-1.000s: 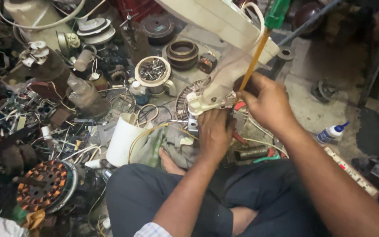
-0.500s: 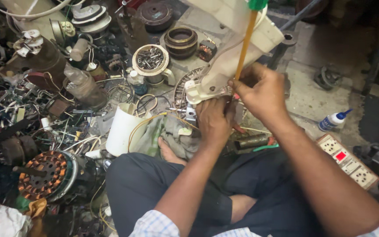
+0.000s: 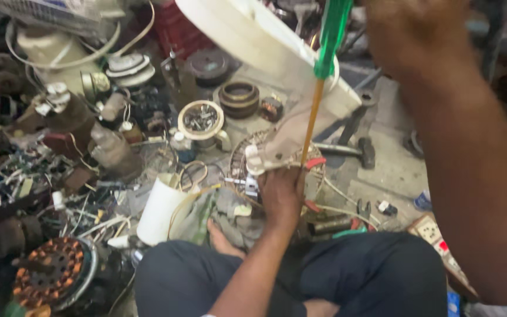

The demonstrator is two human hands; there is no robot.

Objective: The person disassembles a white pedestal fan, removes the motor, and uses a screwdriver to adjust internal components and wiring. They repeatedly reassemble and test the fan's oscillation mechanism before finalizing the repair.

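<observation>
Left hand (image 3: 281, 194) clamped on cream fan housing (image 3: 277, 53) at its lower edge; right hand (image 3: 418, 35) closed around green-handled screwdriver (image 3: 318, 88) raised above, hemmed by floor clutter.

dim, flat indoor light, soft shadows among the floor clutter. right hand (image 3: 418, 35) and forearm close to the lens, dark and motion-blurred. white fan housing (image 3: 253, 35) brightest, mild glare. corners murky, detail smeared; left hand (image 3: 281, 196) fairly sharp.
</observation>
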